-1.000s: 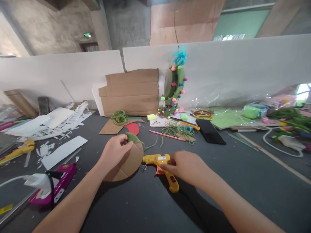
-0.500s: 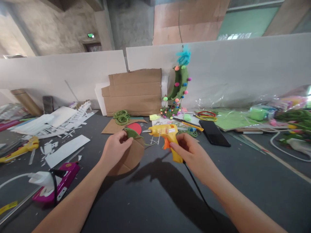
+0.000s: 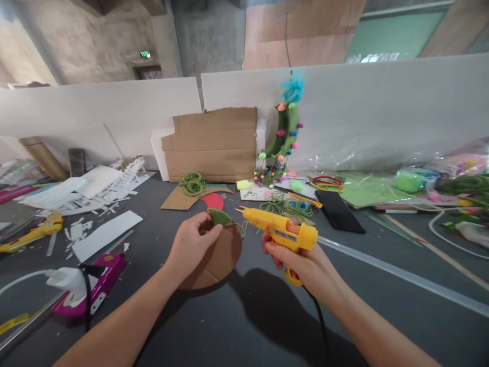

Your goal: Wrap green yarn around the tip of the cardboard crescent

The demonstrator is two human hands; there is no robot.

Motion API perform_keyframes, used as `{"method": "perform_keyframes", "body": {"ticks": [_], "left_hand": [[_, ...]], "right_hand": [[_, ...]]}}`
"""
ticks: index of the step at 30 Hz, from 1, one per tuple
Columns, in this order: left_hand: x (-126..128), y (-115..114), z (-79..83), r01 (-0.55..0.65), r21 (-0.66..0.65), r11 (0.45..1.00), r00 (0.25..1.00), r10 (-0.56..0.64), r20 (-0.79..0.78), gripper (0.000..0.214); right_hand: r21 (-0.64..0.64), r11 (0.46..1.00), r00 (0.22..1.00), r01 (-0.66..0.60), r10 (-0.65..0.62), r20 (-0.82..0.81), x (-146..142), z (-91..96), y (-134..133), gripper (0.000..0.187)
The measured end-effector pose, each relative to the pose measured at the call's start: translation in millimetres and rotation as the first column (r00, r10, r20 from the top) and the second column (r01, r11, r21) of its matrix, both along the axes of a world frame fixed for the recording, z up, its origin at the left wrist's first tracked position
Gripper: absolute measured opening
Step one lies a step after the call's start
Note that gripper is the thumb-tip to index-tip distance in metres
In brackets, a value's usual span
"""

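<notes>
near the middle of the frame, just left of centre, my left grip (image 3: 196,242) is pinched, thumb against fingers, on the green piece (image 3: 219,217) at the upper edge of a round cardboard disc (image 3: 219,257). right of centre, my right grip (image 3: 296,260) is wrapped around the handle of a yellow glue gun (image 3: 280,227), held above the dark surface (image 3: 214,326); its nozzle points left, near the green piece but apart from it. a long clear glue stick (image 3: 401,278) runs from the gun's rear toward the right edge of the frame. above the disc lies a red circle (image 3: 214,201); at lower left sits a magenta power strip (image 3: 93,288), and right of centre a black phone (image 3: 339,211).
</notes>
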State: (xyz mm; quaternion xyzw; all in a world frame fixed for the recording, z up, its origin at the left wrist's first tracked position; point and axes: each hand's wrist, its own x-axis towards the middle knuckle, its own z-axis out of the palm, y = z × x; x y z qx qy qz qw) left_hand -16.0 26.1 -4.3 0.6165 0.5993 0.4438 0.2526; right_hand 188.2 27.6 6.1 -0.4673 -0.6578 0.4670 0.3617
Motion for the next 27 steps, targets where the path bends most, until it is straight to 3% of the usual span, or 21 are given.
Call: {"method": "perform_keyframes", "body": {"ticks": [5, 10, 16, 27], "left_hand": [[-2, 1, -3.9, -0.032, 0.009, 0.999, 0.999, 0.032, -0.012, 0.018], [-1, -1, -2.5, -0.029, 0.02, 0.999, 0.999, 0.029, -0.044, 0.016], [1, -2, 0.2, -0.049, 0.027, 0.998, 0.997, 0.051, -0.053, 0.016], [2, -2, -0.5, -0.058, 0.02, 0.998, 0.997, 0.059, -0.055, 0.014]], "right_hand": [[0.13, 0.991, 0.984, -0.016, -0.007, 0.179, -1, -3.7, -2, 0.019], [0.192, 0.976, 0.983, -0.101, 0.068, 0.17, -1, -18.4, -1, 0.014], [0.292, 0.939, 0.936, -0.181, 0.072, 0.346, -3, -11.8, -6, 0.018], [0.374, 0.915, 0.927, -0.151, 0.0, 0.374, -6, -16.8, -8, 0.023]]}}
